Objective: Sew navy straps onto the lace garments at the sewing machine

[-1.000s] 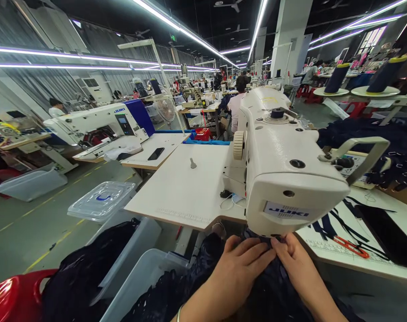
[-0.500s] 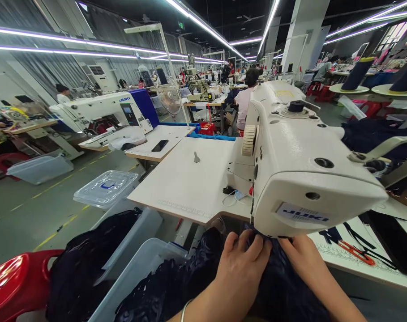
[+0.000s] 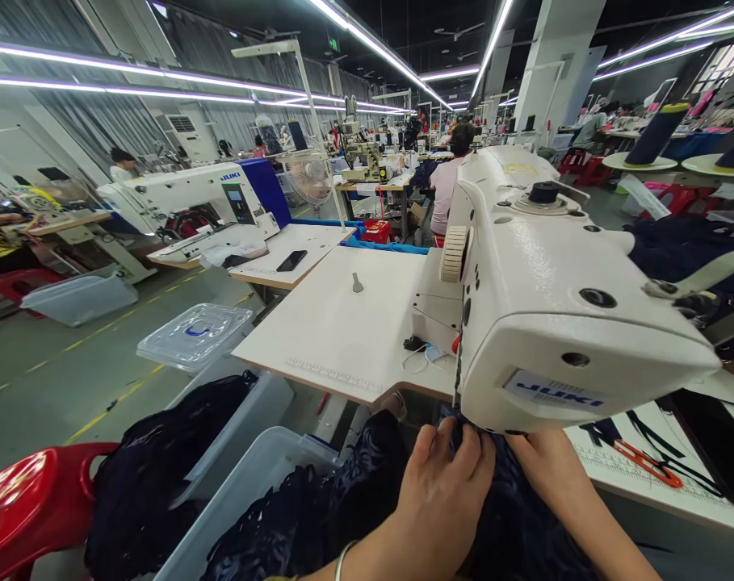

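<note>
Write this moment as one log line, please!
left hand: on navy fabric | right hand: partly hidden by JUKI sewing machine | orange snips: on worktable

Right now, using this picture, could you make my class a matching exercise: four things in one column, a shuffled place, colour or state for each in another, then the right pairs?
Things
1. Left hand
2. Nearest sewing machine
3. Box lid
4. Nearest stool

Descriptions
A. See-through, with a curved blue part
B. Red, at the lower left of the picture
C. Touching the dark cloth
D. White, with JUKI on its front

Right pairs: 1-C, 2-D, 3-A, 4-B
</note>
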A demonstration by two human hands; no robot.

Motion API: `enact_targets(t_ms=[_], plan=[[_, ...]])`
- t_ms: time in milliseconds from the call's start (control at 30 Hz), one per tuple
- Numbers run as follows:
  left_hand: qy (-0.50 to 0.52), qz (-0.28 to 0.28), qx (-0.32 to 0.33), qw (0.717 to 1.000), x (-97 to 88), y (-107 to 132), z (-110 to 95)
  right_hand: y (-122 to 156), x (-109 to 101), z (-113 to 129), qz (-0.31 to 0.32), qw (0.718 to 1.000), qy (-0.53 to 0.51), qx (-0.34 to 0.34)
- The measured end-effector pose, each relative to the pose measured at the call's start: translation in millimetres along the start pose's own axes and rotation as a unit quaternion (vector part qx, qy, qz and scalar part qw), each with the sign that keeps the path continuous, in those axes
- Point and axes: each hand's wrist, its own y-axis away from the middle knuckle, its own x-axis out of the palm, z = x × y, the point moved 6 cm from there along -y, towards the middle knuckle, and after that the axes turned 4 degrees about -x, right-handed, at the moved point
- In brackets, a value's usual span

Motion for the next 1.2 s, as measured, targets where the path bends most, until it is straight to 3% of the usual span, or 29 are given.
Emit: enact_targets(t_ms=[267, 567, 900, 1033, 1200], plan=[[-0.024, -0.005, -0.006, 1.0, -1.7, -2.2, -4.0, 0.4, 2.3, -3.6, 0.009, 1.0, -0.02, -0.001], [-0.029, -0.041, 0.002, 0.999, -5.0, -2.5, -4.5, -1.9, 6.0, -6.8, 0.003, 0.999, 0.029, -0.03], [0.001, -0.005, -0.005, 1.0, -3.4, 0.4, 3.8, -2.3, 7.0, -3.5, -0.007, 0.998, 0.012, -0.053], [-0.004, -0.004, -0.006, 1.0, -1.7, -1.2, 5.6, -2.5, 7.7, -2.3, 0.022, 0.999, -0.003, -0.035], [-0.006, 0.011, 0.001, 1.0, -0.4, -4.7, 4.3, -0.4, 5.4, -1.9, 0.01, 0.999, -0.028, -0.023]])
